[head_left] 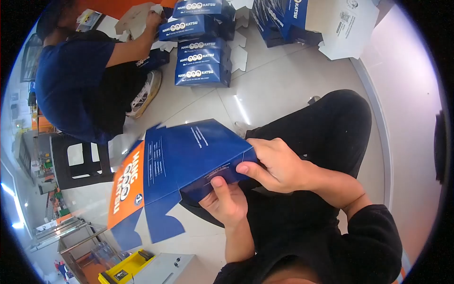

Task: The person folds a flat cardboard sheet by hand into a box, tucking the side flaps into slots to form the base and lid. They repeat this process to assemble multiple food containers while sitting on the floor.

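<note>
A partly folded blue and orange cardboard food box [189,146] is held in front of me, tilted, with its orange lid panel and cut flaps spread out to the left. My left hand [224,201] grips the box's near side wall from below, the thumb lying on the printed panel. My right hand [279,163] is closed around the box's right corner, its thumb pressed against the same wall. Most fingers of both hands are hidden behind the cardboard.
Several folded blue boxes [198,75] stand stacked on the tiled floor [198,102]. Flat box blanks [343,28] lean at the upper right by the white wall [406,94]. A crouching person [78,80] handles cardboard at the upper left. A black plastic crate [59,161] and yellow bin [127,269] are leftward.
</note>
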A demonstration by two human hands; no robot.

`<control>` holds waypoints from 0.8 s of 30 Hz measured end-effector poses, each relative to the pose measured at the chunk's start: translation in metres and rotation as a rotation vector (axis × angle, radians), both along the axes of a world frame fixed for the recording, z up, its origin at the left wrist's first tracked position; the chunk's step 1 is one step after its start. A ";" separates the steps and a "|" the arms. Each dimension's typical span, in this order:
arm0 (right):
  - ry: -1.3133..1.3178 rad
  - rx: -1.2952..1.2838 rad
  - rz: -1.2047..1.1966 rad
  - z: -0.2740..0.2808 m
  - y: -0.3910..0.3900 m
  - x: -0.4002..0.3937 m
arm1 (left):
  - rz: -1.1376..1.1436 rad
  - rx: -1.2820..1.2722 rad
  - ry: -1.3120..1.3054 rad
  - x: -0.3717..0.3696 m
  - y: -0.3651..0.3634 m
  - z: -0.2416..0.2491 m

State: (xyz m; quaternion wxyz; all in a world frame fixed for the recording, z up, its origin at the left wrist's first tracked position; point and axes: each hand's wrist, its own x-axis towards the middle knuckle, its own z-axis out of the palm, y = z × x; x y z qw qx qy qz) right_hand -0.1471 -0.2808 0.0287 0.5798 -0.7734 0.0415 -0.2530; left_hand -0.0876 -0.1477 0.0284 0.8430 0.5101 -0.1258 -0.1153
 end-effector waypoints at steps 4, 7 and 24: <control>-0.089 0.110 -0.092 0.001 0.006 0.000 | -0.042 -0.093 0.082 -0.006 -0.005 0.002; -0.086 0.091 -0.099 0.001 0.005 0.000 | -0.027 -0.055 0.109 -0.008 -0.008 0.000; -0.555 -0.602 -0.191 0.038 0.009 -0.012 | -0.113 0.438 0.092 -0.005 0.005 -0.021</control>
